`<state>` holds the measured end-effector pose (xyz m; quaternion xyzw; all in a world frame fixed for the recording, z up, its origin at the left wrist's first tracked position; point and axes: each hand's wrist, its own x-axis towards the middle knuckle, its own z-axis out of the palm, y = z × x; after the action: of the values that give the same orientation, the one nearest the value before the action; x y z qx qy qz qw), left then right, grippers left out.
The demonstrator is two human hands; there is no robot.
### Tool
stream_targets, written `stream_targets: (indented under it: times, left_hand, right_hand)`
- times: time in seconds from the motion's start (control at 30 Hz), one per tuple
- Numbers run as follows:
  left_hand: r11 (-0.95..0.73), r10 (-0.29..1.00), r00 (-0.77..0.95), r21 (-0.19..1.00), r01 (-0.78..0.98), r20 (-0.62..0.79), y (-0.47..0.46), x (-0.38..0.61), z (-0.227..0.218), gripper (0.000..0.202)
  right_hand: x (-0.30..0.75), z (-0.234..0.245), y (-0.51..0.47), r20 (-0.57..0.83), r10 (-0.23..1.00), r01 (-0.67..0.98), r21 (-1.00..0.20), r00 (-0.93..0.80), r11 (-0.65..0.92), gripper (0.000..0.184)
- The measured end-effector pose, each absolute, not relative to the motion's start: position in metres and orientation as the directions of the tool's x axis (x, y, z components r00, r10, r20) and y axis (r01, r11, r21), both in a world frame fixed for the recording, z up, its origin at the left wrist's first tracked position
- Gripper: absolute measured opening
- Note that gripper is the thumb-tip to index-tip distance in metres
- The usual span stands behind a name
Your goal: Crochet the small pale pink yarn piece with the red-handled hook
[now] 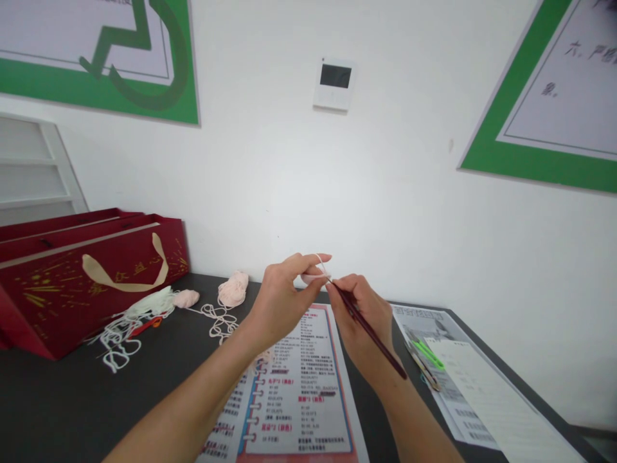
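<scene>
My left hand (284, 299) is raised above the dark table (72, 405), fingers pinched on a strand of pale pink yarn (322, 267) looped over the forefinger. My right hand (359, 318) sits just to its right, closed around a dark red crochet hook (371, 331) whose tip meets the yarn at the left fingertips. Below both hands lies a printed sheet with a red border (303, 399). Pale pink yarn balls (234, 289) rest farther back on the table, with a loose strand trailing from them.
A red gift bag with a beige handle (96, 276) lies at the left, with white and green yarn (130, 321) in front of it. Papers and green tools (427, 354) lie at the right near the table's edge. A white wall stands close behind.
</scene>
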<state>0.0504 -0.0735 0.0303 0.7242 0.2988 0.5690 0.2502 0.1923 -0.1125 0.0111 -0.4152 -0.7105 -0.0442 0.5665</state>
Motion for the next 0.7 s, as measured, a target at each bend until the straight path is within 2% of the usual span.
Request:
stream_targets:
  times: [0.13,0.27,0.33,0.4,0.47,0.53,0.7]
  left_hand:
    - [-0.627,0.749,0.268,0.779,-0.011,0.606,-0.072,0.048,0.031,0.031]
    - [-0.278,0.811,0.443,0.918,-0.282,0.382,-0.064,0.049,0.030,0.042]
    - [-0.122,0.819,0.485,0.918,-0.376,0.308,-0.062,0.053,0.028,0.045]
    - [-0.081,0.837,0.460,0.899,-0.431,0.296,-0.062,0.058,0.026,0.044]
    - [-0.140,0.861,0.388,0.887,-0.441,0.329,-0.062,0.061,0.024,0.045]
    - [-0.232,0.868,0.323,0.883,-0.407,0.377,-0.062,0.060,0.024,0.046]
    - [-0.389,0.850,0.258,0.878,-0.280,0.459,-0.061,0.050,0.030,0.044]
  right_hand:
    - [0.203,0.001,-0.095,0.886,0.448,0.632,-0.279,-0.122,0.723,0.007]
    - [0.217,-0.004,-0.078,0.930,0.225,0.569,-0.021,-0.290,0.822,0.015]
    - [0.218,-0.005,-0.074,0.935,0.125,0.595,0.105,-0.332,0.797,0.019]
    - [0.216,-0.005,-0.073,0.933,0.098,0.661,0.168,-0.346,0.732,0.018]
    - [0.210,-0.005,-0.076,0.935,0.160,0.732,0.133,-0.316,0.669,0.015]
    - [0.204,-0.003,-0.083,0.938,0.233,0.759,0.045,-0.255,0.650,0.013]
    - [0.198,0.007,-0.105,0.911,0.390,0.679,-0.204,-0.131,0.705,0.010]
